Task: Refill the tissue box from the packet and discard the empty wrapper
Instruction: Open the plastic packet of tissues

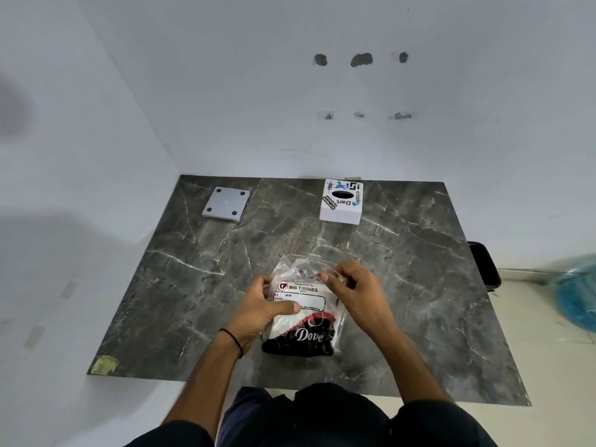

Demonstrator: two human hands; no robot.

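Note:
A clear plastic tissue packet with a "BIG TISSUES" label and a black-and-red printed end lies near the front middle of the dark marble table. My left hand grips the packet's left side, thumb across its front. My right hand pinches the loose plastic at the packet's upper right corner. The white tissue box, covered in stickers with a dark oval slot on top, stands at the table's back edge, well beyond both hands.
A flat grey square piece with black round feet lies at the back left of the table. White walls close in the left and back. A black object and a blue plastic bag sit off the table's right side.

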